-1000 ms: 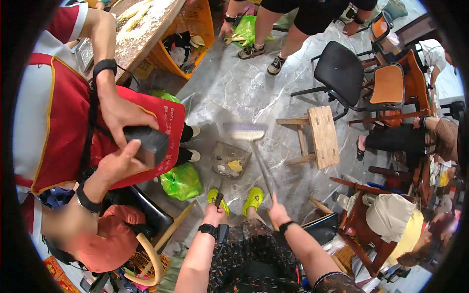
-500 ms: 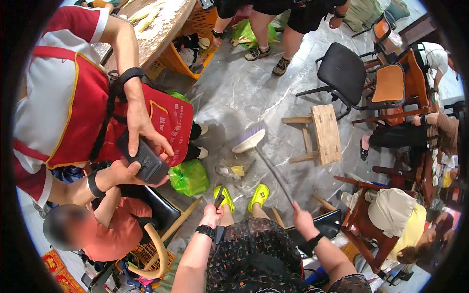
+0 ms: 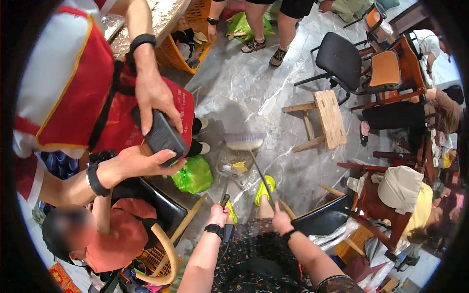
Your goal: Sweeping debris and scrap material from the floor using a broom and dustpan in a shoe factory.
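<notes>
Broom (image 3: 244, 144), dustpan (image 3: 238, 155), pale-lettered red apron (image 3: 117, 131)

Grey, white-veined floor (image 3: 234, 97) is reflecting pale light; a powder-strewn wooden table (image 3: 170, 18) is standing far left. On the right, a wooden stool (image 3: 330, 119) is standing near a black chair (image 3: 339, 61); an orange-seated chair (image 3: 385, 68) is standing farther right.

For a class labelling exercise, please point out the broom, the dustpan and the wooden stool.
Broom (image 3: 245, 145): head view, on its pale brush block.
Dustpan (image 3: 231, 156): head view, on its bare inside.
Wooden stool (image 3: 330, 119): head view, on its seat.
</notes>
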A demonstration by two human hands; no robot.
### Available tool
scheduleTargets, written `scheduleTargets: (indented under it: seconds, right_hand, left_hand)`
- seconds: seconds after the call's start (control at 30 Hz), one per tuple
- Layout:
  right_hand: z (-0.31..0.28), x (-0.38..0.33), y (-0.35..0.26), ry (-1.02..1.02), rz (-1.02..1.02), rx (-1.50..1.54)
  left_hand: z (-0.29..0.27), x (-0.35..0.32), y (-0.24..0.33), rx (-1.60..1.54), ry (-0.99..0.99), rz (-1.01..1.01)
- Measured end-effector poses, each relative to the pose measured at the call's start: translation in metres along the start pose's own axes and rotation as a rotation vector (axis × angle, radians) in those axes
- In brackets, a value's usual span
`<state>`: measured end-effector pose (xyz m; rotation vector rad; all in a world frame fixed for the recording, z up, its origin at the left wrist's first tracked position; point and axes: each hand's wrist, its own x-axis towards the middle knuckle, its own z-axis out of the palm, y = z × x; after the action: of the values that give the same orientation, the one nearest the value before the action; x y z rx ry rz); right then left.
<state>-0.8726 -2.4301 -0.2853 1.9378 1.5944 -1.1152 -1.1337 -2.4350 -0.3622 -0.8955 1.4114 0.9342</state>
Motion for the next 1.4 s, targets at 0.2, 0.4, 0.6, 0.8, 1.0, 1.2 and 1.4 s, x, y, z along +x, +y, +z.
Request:
scheduleTargets:
  seconds: [0.2, 0.4, 0.6, 0.8, 1.0, 1.2, 1.4]
  right_hand:
    - [0.001, -0.076, 0.025, 0.038, -0.063, 0.113]
    - [-0.044, -0.043, 0.018, 0.172, -0.219, 0.029]
    - [-0.058, 0.118, -0.026, 0.241, -0.338, -0.056]
    - [-0.006, 0.091, 0.009, 0.221, -0.317, -0.078]
    - [0.020, -0.025, 0.054, 0.041, -0.291, -0.177]
    - [0.035, -0.071, 0.077, -0.131, -0.157, -0.273]
    - [-0.004, -0.089, 0.079, -0.090, -0.096, -0.047]
  left_hand:
    - [-0.024, -0.009, -0.005, 0.089, -0.073, -0.041]
    - [-0.056, -0.030, -0.019, 0.117, -0.150, 0.010]
    - [-0.076, 0.013, -0.027, -0.025, -0.006, 0.042]
    - [-0.057, -0.017, -0.031, -0.083, -0.006, -0.011]
    - [-0.058, -0.011, -0.025, -0.140, -0.001, -0.051]
    - [-0.066, -0.013, -0.025, -0.149, -0.054, -0.085]
    - [-0.070, -0.033, -0.011, -0.087, -0.022, -0.122]
